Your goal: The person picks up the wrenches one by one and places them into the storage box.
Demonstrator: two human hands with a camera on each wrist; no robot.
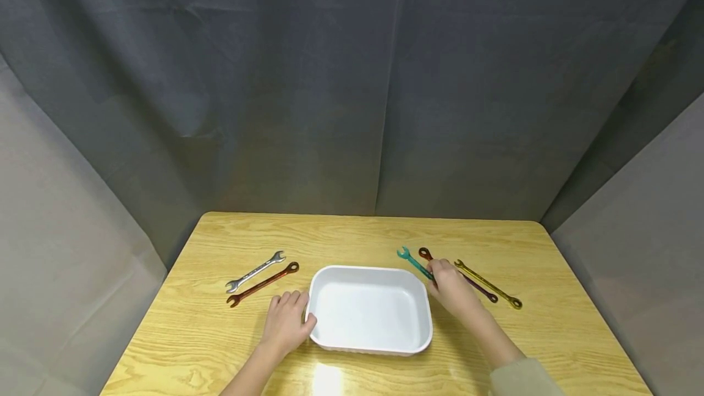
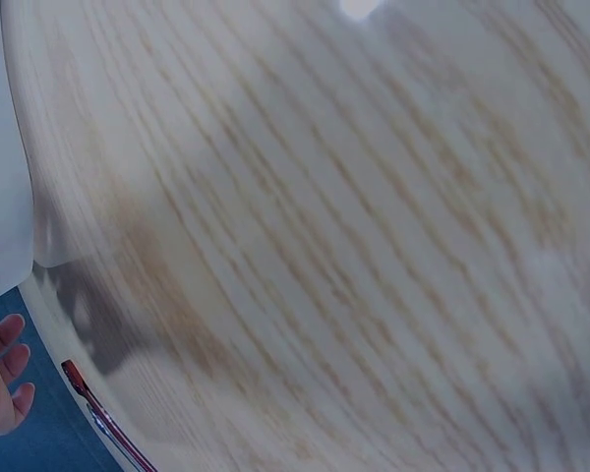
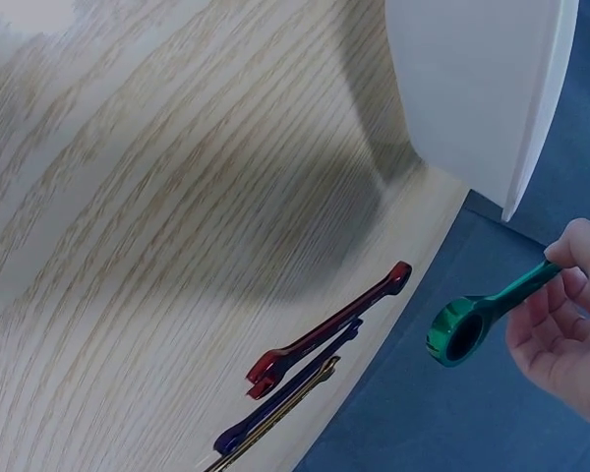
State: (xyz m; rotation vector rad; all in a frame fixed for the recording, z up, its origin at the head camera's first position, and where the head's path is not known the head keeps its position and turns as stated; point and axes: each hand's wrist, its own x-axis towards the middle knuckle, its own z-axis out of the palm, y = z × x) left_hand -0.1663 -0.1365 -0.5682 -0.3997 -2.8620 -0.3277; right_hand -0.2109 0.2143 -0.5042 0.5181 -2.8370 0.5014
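Observation:
In the head view my right hand pinches a green combination wrench beside the tray's right edge. The right wrist view shows that wrench's ring end raised off the table, its shaft between thumb and fingers. Below it lie a red wrench, a purple wrench and a gold wrench. My left hand is at the left rim of the white tray, thumb over the rim. Its fingers look loosely bent in the left wrist view; the thumb is hidden there.
Left of the tray, a silver open-ended wrench and an orange-red wrench lie side by side on the wooden table. Dark cloth hangs behind the table, with pale panels at both sides.

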